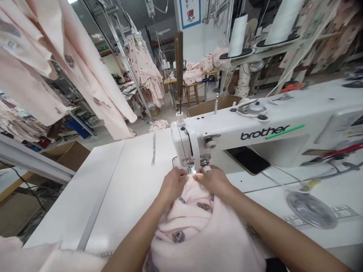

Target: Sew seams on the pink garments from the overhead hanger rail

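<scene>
Pale pink printed fabric (195, 223) hangs in folds from the needle area of a white sewing machine (227, 128) down over the table's front edge. Left of the presser foot (191, 168), my left hand (173, 183) is closed on the fabric's edge. My right hand (214, 181) grips the same edge just right of the foot, its fingers partly behind the machine's knobs. A small light shines on the cloth at the needle. My fingertips are partly hidden by the machine head and the cloth.
A black phone (248, 159) lies under the machine arm, with a white cable beside it. At right is a clear round plastic dish (311, 210). Pink garments (85, 75) hang at upper left. More fabric (51, 258) lies at lower left. White thread cones (238, 36) stand behind.
</scene>
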A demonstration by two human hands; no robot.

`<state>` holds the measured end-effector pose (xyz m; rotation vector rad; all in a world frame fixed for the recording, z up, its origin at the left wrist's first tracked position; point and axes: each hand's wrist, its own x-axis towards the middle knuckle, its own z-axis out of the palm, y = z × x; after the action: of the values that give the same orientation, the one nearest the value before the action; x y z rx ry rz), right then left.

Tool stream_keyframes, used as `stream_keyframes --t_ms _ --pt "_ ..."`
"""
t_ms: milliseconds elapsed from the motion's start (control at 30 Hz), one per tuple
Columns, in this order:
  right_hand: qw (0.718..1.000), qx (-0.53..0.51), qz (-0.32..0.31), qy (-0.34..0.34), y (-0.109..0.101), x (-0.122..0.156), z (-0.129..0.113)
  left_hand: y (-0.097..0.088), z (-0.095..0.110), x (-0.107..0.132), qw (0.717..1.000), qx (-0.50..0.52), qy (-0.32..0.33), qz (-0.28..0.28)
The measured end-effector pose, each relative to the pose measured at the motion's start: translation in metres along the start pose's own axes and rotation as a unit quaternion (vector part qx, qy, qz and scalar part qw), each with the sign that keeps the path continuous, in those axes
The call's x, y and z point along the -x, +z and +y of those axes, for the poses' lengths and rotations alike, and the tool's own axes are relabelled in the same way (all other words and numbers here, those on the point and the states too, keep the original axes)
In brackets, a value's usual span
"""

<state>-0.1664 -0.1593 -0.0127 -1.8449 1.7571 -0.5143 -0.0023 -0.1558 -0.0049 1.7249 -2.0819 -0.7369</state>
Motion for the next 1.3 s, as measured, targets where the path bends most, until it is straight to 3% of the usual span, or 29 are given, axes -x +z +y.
stream_keyframes --t_ms 433,867,1300 --pt "1.000 0.000 0.013 0.025 0.002 -0.007 0.005 0.006 0.012 -0.012 0.997 -0.025 -0.068 0.009" --pt "0.999 -0.007 0.035 0.014 0.005 -0.006 0.007 0.009 0.006 -0.019 0.999 -0.001 -0.042 0.024" --pt "0.996 0.036 0.073 -0.044 0.014 -0.009 0.014 0.013 0.000 -0.021 0.998 0.010 -0.040 0.038"
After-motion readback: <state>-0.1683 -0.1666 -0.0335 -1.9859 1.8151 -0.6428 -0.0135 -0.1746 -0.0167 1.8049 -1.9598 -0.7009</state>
